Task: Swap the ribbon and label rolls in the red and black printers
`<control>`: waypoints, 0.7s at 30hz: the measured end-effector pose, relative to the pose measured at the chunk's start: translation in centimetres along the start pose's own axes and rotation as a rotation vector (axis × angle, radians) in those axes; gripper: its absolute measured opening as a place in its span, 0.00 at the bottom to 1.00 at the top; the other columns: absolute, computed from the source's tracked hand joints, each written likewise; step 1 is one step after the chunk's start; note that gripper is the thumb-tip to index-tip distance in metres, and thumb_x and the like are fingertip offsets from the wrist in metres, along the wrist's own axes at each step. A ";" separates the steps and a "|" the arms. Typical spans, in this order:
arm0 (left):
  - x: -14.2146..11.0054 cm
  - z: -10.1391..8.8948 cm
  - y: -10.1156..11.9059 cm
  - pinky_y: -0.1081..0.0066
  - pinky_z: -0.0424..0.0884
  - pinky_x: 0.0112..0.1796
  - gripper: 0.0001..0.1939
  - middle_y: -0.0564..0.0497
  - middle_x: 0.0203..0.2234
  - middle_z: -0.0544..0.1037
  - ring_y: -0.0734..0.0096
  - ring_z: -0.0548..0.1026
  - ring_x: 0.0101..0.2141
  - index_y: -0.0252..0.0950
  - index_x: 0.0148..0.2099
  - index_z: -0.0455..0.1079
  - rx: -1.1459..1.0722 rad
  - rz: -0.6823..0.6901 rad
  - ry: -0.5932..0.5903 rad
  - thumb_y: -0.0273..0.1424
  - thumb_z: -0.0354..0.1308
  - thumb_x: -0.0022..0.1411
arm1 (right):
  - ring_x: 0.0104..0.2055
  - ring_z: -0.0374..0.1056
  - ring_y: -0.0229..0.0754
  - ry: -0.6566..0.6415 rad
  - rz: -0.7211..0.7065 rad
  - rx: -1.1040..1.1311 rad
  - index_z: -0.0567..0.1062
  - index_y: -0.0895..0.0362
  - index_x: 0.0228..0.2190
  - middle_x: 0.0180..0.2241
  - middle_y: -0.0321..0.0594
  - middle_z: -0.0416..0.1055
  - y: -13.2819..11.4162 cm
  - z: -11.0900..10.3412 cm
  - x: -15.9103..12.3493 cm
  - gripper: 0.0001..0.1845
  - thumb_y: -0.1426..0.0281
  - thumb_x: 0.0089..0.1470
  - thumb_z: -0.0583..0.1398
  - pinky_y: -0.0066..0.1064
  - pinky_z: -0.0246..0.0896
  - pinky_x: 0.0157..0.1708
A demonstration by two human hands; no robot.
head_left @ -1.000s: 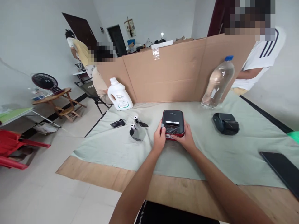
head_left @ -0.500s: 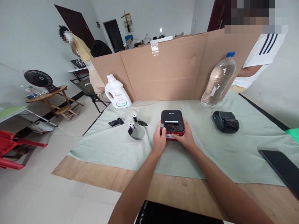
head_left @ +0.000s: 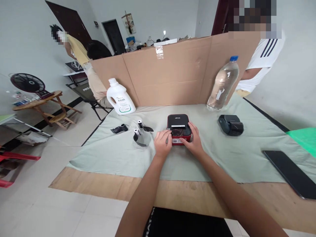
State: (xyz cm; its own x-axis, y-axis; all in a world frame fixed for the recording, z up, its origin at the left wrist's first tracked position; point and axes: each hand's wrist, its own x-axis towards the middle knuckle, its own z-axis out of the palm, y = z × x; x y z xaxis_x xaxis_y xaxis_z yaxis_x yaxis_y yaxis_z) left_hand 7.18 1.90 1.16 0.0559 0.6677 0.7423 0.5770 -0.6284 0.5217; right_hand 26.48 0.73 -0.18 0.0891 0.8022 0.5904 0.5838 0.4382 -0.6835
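Observation:
A black-and-red label printer lies on the cloth in front of me, a pale strip across its top. My right hand grips its right side, fingers along the edge and thumb at the front. Fingers bent and close together, my left hand presses on the printer's front left corner; its fingertips are partly hidden there. To the left are a black roll and two white-cored rolls with loose dark strips, one nearer and one farther. A second, dark rounded device sits to the right.
A cardboard panel stands across the back of the table. Before it are a white jug and a clear bottle with a blue cap. A black phone-like slab lies at the right. Other people are behind the panel.
My left hand has shifted its grip, its fingers now bent over the printer's front left corner. The right hand stays on the right side. The view has turned slightly right.

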 end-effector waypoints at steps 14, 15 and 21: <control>-0.3 0.8 0.1 0.58 0.67 0.60 0.21 0.40 0.53 0.76 0.58 0.72 0.56 0.37 0.60 0.70 -0.105 -0.038 -0.054 0.35 0.45 0.73 | 0.72 0.49 0.56 -0.069 -0.035 0.007 0.46 0.49 0.72 0.72 0.47 0.49 -0.2 -0.6 0.8 0.49 0.52 0.58 0.61 0.55 0.48 0.69; -0.4 0.8 0.1 0.57 0.66 0.60 0.22 0.39 0.55 0.75 0.57 0.71 0.57 0.37 0.63 0.68 -0.091 -0.020 -0.056 0.35 0.46 0.72 | 0.73 0.49 0.56 -0.074 -0.033 0.004 0.47 0.48 0.72 0.73 0.46 0.48 -0.4 -0.7 0.9 0.48 0.52 0.59 0.61 0.55 0.48 0.69; -0.3 0.6 -0.1 0.58 0.69 0.56 0.19 0.41 0.51 0.73 0.58 0.72 0.52 0.41 0.58 0.75 -0.041 0.022 -0.108 0.33 0.49 0.70 | 0.66 0.60 0.55 -0.071 -0.096 -0.022 0.73 0.48 0.59 0.64 0.43 0.67 -1.3 -1.8 0.8 0.26 0.54 0.64 0.54 0.55 0.52 0.66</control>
State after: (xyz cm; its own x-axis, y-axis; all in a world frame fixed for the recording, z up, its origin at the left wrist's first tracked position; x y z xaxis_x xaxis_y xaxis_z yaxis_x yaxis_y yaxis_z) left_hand 7.63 1.97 0.62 0.1568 0.6909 0.7057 0.5409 -0.6579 0.5240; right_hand 27.21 0.11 1.98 -0.0253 0.7840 0.6203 0.6045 0.5062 -0.6151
